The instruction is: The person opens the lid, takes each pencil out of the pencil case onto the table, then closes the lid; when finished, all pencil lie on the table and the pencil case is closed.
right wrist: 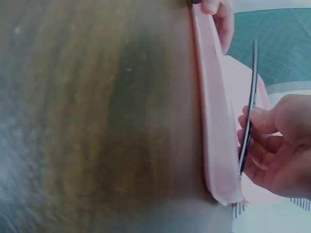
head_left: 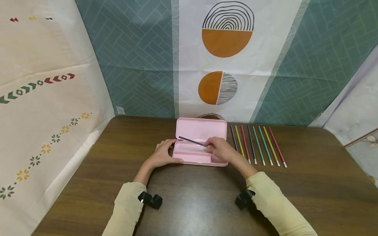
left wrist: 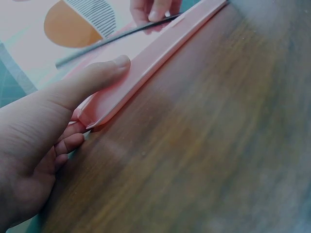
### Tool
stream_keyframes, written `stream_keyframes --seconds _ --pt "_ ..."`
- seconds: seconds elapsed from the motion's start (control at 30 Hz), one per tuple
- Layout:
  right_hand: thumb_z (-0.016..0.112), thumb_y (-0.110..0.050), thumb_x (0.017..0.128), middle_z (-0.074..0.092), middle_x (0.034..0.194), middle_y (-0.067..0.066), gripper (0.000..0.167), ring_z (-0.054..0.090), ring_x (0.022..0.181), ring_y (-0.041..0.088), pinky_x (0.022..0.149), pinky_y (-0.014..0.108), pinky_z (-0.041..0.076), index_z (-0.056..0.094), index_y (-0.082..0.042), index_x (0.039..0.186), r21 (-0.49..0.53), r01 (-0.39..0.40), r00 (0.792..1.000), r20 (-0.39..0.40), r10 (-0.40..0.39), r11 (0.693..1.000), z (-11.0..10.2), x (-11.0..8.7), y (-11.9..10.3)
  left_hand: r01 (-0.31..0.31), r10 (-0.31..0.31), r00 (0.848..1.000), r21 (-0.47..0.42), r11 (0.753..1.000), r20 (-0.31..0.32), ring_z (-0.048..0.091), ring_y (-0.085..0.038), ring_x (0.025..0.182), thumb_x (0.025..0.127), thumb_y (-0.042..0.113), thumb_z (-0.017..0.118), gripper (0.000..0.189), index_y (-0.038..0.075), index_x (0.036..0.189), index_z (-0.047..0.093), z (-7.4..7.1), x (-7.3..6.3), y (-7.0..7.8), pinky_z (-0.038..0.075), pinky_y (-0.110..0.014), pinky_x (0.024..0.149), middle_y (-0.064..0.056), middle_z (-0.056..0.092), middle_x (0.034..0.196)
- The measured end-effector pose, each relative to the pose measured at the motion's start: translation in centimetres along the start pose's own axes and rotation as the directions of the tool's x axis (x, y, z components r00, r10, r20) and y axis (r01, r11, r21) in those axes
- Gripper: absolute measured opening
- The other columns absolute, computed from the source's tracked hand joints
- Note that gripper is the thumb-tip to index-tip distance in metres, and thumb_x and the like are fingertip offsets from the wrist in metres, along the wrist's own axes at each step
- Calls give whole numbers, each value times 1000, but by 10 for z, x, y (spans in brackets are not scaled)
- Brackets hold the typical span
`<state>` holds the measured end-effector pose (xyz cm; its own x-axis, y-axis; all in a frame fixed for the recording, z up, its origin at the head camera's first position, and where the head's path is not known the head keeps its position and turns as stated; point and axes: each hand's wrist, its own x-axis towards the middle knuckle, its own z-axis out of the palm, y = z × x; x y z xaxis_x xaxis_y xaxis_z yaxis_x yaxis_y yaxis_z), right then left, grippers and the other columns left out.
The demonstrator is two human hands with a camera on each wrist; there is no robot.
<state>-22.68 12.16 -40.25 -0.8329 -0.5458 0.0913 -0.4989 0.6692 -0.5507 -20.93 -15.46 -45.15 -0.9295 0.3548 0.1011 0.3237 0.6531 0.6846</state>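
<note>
A pink pencil case (head_left: 191, 158) lies open on the table, its lid tilted back toward the wall. Its tray has compartments, and no pencil lies in the parts that show. My left hand (head_left: 161, 154) grips the left end of the case, thumb on the front wall (left wrist: 138, 75) and fingers curled at the end. Between the thumb and fingers of my right hand (head_left: 220, 149) is a dark pencil (head_left: 190, 141), pinched near its right end. It slants above the tray; in the right wrist view the pencil (right wrist: 254, 80) is apart from the lid.
To the right of the case, several pencils (head_left: 256, 144) lie side by side in blue, yellow, red and green, white erasers toward me. The brown table (head_left: 189, 196) meets a patterned cloth (head_left: 141, 65) at the back. Black wrist cameras (head_left: 152, 200) sit on both sleeves.
</note>
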Motion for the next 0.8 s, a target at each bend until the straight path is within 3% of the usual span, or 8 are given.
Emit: stream_keyframes --seconds 0.2,0.47,0.8 --pt "59 6 91 65 87 9 8 55 77 22 75 39 47 66 4 95 27 10 997 -70 -8 1000 -12 -3 0 0 0 1000 -4 1000 -5 45 -24 109 70 39 84 87 4 140 47 0 -1 1 28 -44 90 -11 52 127" --pt "59 2 93 64 90 13 9 60 83 26 74 41 48 61 5 102 84 -55 985 -157 68 995 -35 -11 5 -8 8 1000 -14 1000 1 45 -24 109 70 40 84 87 5 141 46 -1 -1 3 27 -44 91 -11 51 128" --pt "55 -2 97 64 100 20 19 61 93 34 80 47 46 57 9 111 135 -147 967 -189 171 980 -65 -23 17 -3 3 1000 -19 1000 1 45 -24 110 70 41 84 88 5 141 46 -1 -2 3 27 -45 91 -11 51 129"
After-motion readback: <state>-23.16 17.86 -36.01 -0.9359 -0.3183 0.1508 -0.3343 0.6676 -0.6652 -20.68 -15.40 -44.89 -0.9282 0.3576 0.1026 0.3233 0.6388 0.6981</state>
